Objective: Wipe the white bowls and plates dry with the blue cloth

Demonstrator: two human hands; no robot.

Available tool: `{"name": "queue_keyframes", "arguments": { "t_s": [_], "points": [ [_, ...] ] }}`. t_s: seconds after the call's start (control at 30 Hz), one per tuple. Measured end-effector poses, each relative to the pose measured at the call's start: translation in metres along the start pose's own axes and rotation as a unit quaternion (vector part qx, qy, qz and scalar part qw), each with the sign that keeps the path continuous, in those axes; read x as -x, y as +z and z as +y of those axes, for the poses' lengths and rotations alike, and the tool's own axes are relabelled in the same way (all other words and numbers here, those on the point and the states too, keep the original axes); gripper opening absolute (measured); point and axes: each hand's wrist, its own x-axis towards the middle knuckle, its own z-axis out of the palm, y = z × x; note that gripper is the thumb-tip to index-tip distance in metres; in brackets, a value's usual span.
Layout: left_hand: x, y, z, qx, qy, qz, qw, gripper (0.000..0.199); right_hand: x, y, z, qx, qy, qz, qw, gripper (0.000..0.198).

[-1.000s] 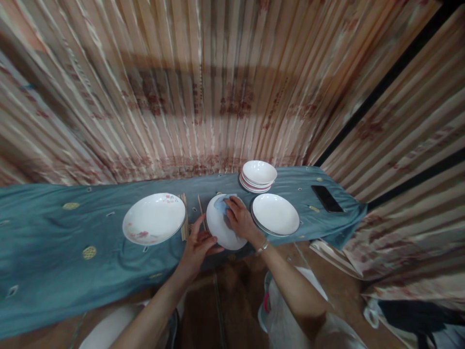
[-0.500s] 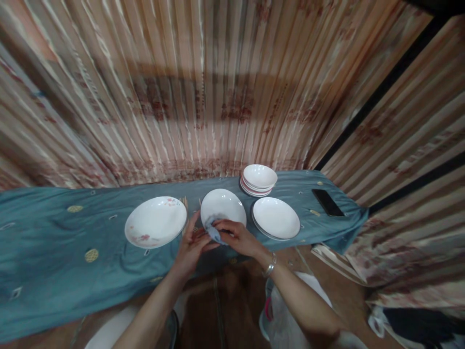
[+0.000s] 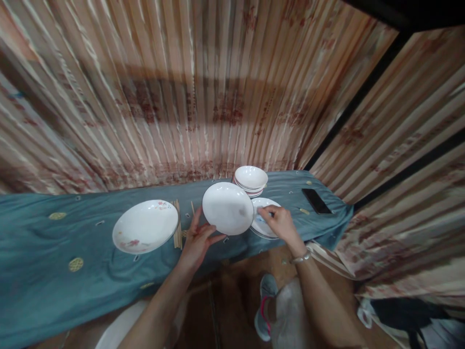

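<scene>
The left hand (image 3: 196, 241) grips a round white glazed plate with a thin dark rim (image 3: 227, 208) by its near left edge, holding it tilted at the middle of the long table under a teal patterned cloth (image 3: 36, 271). Just to the right, the right hand (image 3: 282, 224) has its fingers bunched on a small pale blue rag (image 3: 260, 219) over a stack of white dark-rimmed plates (image 3: 267, 233). The held plate's right edge overlaps that stack in my view; whether they touch, I can't tell. A stack of white ceramic bowls (image 3: 251, 177) stands close on the far side. To the left, a narrow gap with slim wooden chopsticks (image 3: 177, 227) separates the left hand from a large white flower-printed plate (image 3: 145, 228); broad cloth stretches beyond it. A flat black phone (image 3: 316, 201) lies toward the right end.
</scene>
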Motion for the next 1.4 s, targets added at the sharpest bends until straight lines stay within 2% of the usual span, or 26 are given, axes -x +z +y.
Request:
{"name": "queue_keyframes", "arguments": {
  "t_s": [0.07, 0.13, 0.33, 0.47, 0.63, 0.73, 0.8, 0.9, 1.0, 1.17, 1.3, 1.4],
  "points": [
    [-0.002, 0.008, -0.007, 0.015, -0.015, -0.012, 1.000, 0.103, 0.000, -0.012, 0.013, 0.029, 0.045, 0.025, 0.998, 0.050],
    [-0.003, 0.016, -0.016, 0.023, -0.034, -0.028, 0.999, 0.101, 0.001, -0.022, 0.023, 0.044, 0.059, 0.026, 0.997, 0.056],
    [-0.009, 0.042, -0.044, 0.076, -0.105, -0.054, 0.990, 0.095, 0.005, -0.041, 0.050, 0.051, 0.080, -0.037, 0.995, 0.063],
    [-0.013, 0.055, -0.056, 0.087, -0.122, -0.064, 0.987, 0.088, 0.004, -0.041, 0.070, 0.041, 0.097, -0.072, 0.992, 0.058],
    [-0.017, 0.064, -0.066, 0.064, -0.131, -0.074, 0.986, 0.087, 0.005, -0.040, 0.085, 0.041, 0.122, -0.050, 0.990, 0.046],
    [-0.023, 0.063, -0.074, 0.000, -0.094, -0.083, 0.992, 0.079, 0.006, -0.042, 0.090, 0.055, 0.134, -0.032, 0.989, 0.041],
    [-0.028, 0.060, -0.078, -0.081, -0.040, -0.083, 0.992, 0.071, 0.006, -0.045, 0.093, 0.068, 0.140, -0.025, 0.988, 0.038],
    [-0.037, 0.056, -0.084, -0.226, 0.054, -0.059, 0.971, 0.059, 0.006, -0.048, 0.097, 0.096, 0.149, -0.028, 0.984, 0.037],
    [-0.044, 0.052, -0.087, -0.312, 0.108, -0.058, 0.942, 0.053, 0.007, -0.050, 0.100, 0.129, 0.155, -0.033, 0.979, 0.036],
    [-0.049, 0.049, -0.097, -0.366, 0.142, -0.078, 0.916, 0.047, 0.007, -0.050, 0.100, 0.201, 0.175, -0.043, 0.963, 0.030],
    [-0.051, 0.049, -0.105, -0.386, 0.127, -0.080, 0.910, 0.050, 0.006, -0.051, 0.096, 0.238, 0.184, -0.074, 0.951, 0.031],
    [-0.051, 0.050, -0.108, -0.441, 0.120, -0.089, 0.885, 0.054, 0.005, -0.052, 0.092, 0.258, 0.199, -0.096, 0.940, 0.032]
  ]
}}
